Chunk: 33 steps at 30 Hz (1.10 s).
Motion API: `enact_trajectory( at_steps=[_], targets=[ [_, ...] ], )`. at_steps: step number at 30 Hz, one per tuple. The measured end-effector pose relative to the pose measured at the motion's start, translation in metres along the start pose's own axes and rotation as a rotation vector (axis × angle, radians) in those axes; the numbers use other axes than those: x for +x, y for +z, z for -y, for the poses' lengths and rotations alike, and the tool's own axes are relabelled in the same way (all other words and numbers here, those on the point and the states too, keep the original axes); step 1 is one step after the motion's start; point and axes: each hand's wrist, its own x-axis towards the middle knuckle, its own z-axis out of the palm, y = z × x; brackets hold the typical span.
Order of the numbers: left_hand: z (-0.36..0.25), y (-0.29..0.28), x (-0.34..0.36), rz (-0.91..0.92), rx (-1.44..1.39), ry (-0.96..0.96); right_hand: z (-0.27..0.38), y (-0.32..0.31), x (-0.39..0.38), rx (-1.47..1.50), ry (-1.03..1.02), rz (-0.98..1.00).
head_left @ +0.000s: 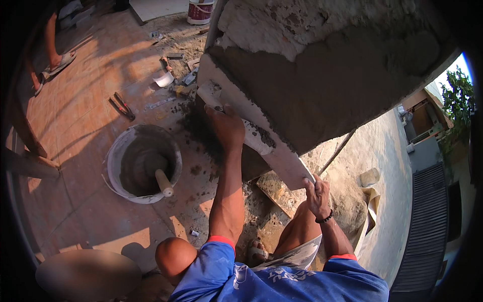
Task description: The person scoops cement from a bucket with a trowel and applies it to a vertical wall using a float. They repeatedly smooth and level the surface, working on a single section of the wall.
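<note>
A long pale board (288,165) lies along the edge of a wall or pillar face coated in wet grey mortar (317,95). My right hand (318,197) is closed around the board's lower end, thumb and fingers on either side. Higher up, my left hand (226,127) is wrapped round a long whitish plastering float (255,143) that lies against the board. Dark mortar clings to the float's lower part; its handle is mostly hidden by my fingers. To the left stands a white bucket (111,176) of grey mortar, a wooden-handled tool (163,182) leaning in it.
Pliers with red handles (122,106) lie on the tiled floor (75,136) beyond the bucket. Scraps and spilled mortar litter the base of the wall. A co-worker's sandalled foot (61,64) shows at the far left. A red and white pail (200,12) stands at the top.
</note>
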Motion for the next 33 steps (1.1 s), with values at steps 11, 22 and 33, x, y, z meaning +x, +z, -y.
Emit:
enact_trajectory(
  at_steps=[11, 22, 33],
  targets=[
    [-0.002, -0.004, -0.016, 0.036, -0.034, -0.033, -0.013, -0.001, -0.009, 0.055, -0.04, -0.013],
    [-0.063, -0.018, 0.044, 0.186, -0.047, -0.196, 0.023, 0.0, 0.046, 0.146, -0.079, -0.093],
    [-0.041, -0.001, 0.027, 0.063, 0.0, 0.064, 0.013, -0.007, 0.022, 0.132, -0.028, -0.135]
  ],
)
